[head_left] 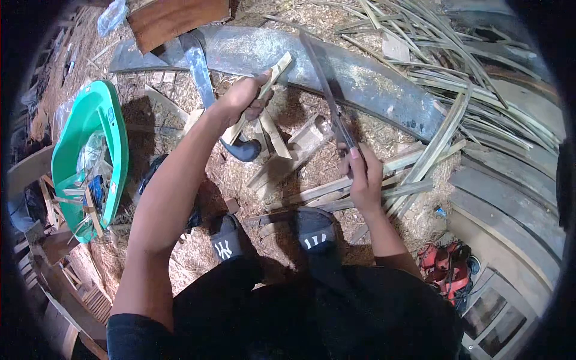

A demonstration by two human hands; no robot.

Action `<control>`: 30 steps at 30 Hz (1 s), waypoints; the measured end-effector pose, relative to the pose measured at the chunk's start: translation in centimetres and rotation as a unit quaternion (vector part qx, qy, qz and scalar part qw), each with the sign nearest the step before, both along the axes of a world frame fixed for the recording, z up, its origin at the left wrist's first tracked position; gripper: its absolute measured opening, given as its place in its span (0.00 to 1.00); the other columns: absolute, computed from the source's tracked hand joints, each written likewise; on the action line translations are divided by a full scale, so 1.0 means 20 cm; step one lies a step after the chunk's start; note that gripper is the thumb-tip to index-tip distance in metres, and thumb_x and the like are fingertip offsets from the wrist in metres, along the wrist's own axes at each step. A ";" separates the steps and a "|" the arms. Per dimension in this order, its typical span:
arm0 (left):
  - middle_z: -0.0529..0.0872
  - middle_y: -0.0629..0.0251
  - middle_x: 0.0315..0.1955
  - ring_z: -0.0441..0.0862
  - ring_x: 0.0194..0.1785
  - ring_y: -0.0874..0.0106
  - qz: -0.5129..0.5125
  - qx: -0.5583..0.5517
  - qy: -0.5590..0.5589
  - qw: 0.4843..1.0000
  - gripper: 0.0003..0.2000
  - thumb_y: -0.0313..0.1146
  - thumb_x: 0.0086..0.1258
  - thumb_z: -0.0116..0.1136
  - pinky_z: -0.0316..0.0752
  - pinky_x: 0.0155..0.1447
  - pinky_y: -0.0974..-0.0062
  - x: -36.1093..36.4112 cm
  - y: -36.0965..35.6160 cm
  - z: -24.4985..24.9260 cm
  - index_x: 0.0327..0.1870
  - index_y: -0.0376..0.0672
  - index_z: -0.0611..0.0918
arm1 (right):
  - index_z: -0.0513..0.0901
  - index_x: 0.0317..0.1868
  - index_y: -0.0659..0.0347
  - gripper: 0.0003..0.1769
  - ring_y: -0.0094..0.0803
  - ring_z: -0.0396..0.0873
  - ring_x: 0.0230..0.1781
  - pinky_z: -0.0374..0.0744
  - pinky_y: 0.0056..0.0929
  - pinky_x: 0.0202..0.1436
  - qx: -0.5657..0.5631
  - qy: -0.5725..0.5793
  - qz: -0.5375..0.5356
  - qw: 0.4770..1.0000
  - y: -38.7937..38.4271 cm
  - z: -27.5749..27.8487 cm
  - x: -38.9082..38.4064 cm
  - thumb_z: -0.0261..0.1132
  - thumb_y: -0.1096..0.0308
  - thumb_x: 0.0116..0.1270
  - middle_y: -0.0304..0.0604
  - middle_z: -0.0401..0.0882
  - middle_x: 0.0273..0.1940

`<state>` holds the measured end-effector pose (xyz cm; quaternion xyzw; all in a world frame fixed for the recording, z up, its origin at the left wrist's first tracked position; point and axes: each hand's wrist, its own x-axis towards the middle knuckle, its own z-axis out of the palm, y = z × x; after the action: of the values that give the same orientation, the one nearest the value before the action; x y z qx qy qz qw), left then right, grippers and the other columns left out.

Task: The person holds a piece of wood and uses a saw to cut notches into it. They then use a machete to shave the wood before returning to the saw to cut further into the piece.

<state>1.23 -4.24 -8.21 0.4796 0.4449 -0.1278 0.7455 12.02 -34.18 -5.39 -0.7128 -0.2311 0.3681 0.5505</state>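
My left hand (pixel 247 101) is closed around a thin pale wooden strip (pixel 280 67), which slants up to the right over a long grey plank (pixel 252 51). In my right hand (pixel 361 168) is the handle of a long dark blade (pixel 318 69), whose tip points up and left across the plank. Blade and strip are apart. Between and below the hands, a grooved wooden block (pixel 309 137) and short wood pieces lie on the shavings. A curved tool with a black end (pixel 243 150) lies under my left forearm.
A green plastic basin (pixel 120 156) with scraps stands at left. Long thin strips (pixel 480 90) are piled at upper right, boards (pixel 510 198) below them. Red tools (pixel 445 267) lie at lower right. A brown board (pixel 177 23) is at the top. Both feet stand on the shavings.
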 end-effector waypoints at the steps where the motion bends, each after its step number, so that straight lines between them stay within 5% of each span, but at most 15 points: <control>1: 0.62 0.80 0.14 0.55 0.13 0.82 -0.002 0.000 0.000 1.000 0.28 0.57 0.87 0.35 0.50 0.19 0.78 0.00 0.01 -0.01 0.28 0.48 0.73 | 0.78 0.52 0.67 0.14 0.21 0.72 0.28 0.73 0.23 0.36 0.015 -0.006 0.011 1.000 -0.01 -0.05 -0.01 0.53 0.64 0.84 0.34 0.73 0.27; 5: 0.61 0.80 0.13 0.54 0.12 0.83 -0.026 -0.008 -0.029 0.999 0.28 0.58 0.87 0.34 0.49 0.18 0.78 -0.01 0.02 -0.03 0.27 0.49 0.71 | 0.69 0.66 0.65 0.18 0.22 0.72 0.29 0.77 0.26 0.39 0.011 0.042 -0.036 0.998 0.00 -0.08 -0.03 0.54 0.65 0.84 0.36 0.73 0.29; 12: 0.60 0.81 0.11 0.54 0.11 0.82 -0.031 -0.037 -0.014 0.999 0.28 0.57 0.87 0.32 0.49 0.16 0.78 0.00 0.04 0.00 0.25 0.51 0.69 | 0.70 0.68 0.65 0.19 0.24 0.76 0.30 0.79 0.29 0.39 0.037 0.060 -0.044 0.997 -0.01 -0.15 0.02 0.54 0.64 0.85 0.37 0.73 0.29; 16: 0.59 0.82 0.12 0.53 0.13 0.83 -0.058 -0.053 -0.043 0.996 0.28 0.60 0.86 0.34 0.49 0.19 0.78 -0.02 0.07 -0.03 0.28 0.50 0.70 | 0.72 0.66 0.65 0.18 0.31 0.79 0.34 0.82 0.35 0.44 0.099 0.226 -0.138 0.959 -0.02 -0.13 0.02 0.54 0.63 0.86 0.41 0.74 0.33; 18: 0.59 0.82 0.12 0.53 0.13 0.83 -0.060 -0.074 -0.056 0.994 0.28 0.60 0.86 0.32 0.49 0.18 0.79 -0.03 0.08 -0.05 0.27 0.51 0.69 | 0.73 0.64 0.65 0.17 0.32 0.76 0.36 0.83 0.38 0.46 0.098 0.377 -0.235 0.891 -0.02 -0.07 0.00 0.54 0.64 0.85 0.40 0.73 0.36; 22: 0.60 0.82 0.12 0.53 0.13 0.83 -0.067 -0.108 -0.068 0.990 0.28 0.60 0.86 0.32 0.49 0.18 0.79 -0.03 0.10 -0.06 0.27 0.51 0.69 | 0.76 0.52 0.59 0.11 0.36 0.80 0.38 0.84 0.44 0.48 0.124 0.469 -0.229 0.844 -0.12 -0.13 0.02 0.59 0.60 0.82 0.41 0.76 0.36; 30: 0.60 0.80 0.12 0.54 0.11 0.83 -0.046 -0.101 -0.063 0.992 0.28 0.59 0.87 0.33 0.50 0.16 0.79 -0.02 0.08 -0.04 0.25 0.51 0.68 | 0.78 0.55 0.64 0.16 0.38 0.79 0.45 0.79 0.47 0.60 0.137 0.550 -0.285 0.773 -0.16 -0.03 -0.11 0.62 0.60 0.79 0.42 0.79 0.39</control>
<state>0.79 -2.64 -9.06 0.4290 0.3591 -0.1759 0.8100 9.91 -37.36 -6.02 -0.3391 0.2768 0.4886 0.7548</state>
